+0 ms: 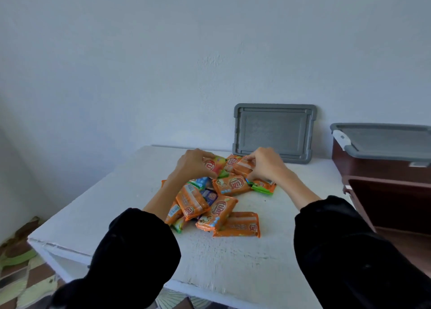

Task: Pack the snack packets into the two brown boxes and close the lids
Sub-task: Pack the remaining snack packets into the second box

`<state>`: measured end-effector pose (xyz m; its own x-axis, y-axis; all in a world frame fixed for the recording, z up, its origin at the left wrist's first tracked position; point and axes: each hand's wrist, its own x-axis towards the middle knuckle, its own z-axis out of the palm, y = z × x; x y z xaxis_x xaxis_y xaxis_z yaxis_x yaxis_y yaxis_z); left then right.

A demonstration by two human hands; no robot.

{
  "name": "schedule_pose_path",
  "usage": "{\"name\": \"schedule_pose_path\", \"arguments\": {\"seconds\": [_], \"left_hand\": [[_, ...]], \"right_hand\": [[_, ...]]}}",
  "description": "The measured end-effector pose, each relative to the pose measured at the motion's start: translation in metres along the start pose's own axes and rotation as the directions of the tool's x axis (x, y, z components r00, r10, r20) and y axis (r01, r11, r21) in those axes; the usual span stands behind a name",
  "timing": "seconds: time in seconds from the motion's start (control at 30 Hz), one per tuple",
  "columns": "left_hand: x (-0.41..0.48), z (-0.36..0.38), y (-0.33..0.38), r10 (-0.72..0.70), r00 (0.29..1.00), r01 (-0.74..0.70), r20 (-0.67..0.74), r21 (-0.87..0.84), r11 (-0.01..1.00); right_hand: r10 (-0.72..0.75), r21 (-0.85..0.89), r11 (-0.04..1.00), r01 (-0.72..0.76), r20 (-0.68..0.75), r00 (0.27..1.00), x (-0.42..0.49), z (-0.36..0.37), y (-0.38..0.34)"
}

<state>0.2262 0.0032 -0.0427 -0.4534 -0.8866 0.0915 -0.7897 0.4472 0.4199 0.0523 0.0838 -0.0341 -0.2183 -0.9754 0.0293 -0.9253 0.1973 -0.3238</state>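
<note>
A heap of snack packets (pixel 217 201), mostly orange with a few green and blue ones, lies in the middle of the white table (pixel 116 206). My left hand (pixel 193 164) grips a red-and-green packet (pixel 215 165) at the far end of the heap. My right hand (pixel 265 164) holds an orange packet (pixel 242 165) beside it. One open brown box (pixel 394 204) stands at the right edge of the table, its inside dark. Behind it a second brown box (pixel 363 166) carries a grey lid (pixel 387 141) with a white clip.
A loose grey lid (pixel 274 132) leans upright against the wall behind the heap. The table's left and near edges drop to a patterned floor (pixel 21 269). Black sleeves cover both forearms.
</note>
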Motion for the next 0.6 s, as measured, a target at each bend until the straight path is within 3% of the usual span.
{"name": "schedule_pose_path", "arguments": {"seconds": [0.1, 0.23, 0.6], "left_hand": [[0.0, -0.008, 0.041, 0.133, 0.991, -0.133, 0.034, -0.005, 0.991], [-0.004, 0.004, 0.104, 0.276, 0.957, -0.275, 0.094, -0.022, 0.961], [-0.035, 0.089, 0.275, 0.563, 0.805, -0.554, 0.188, -0.105, 0.826]], "right_hand": [[0.036, 0.006, 0.999, -0.036, -0.099, 0.994, -0.026, -0.033, 0.028], [0.09, 0.032, 0.996, -0.087, -0.12, 0.989, -0.066, -0.067, 0.082], [0.171, -0.008, 0.985, -0.171, 0.031, 0.985, -0.158, -0.114, 0.265]]}}
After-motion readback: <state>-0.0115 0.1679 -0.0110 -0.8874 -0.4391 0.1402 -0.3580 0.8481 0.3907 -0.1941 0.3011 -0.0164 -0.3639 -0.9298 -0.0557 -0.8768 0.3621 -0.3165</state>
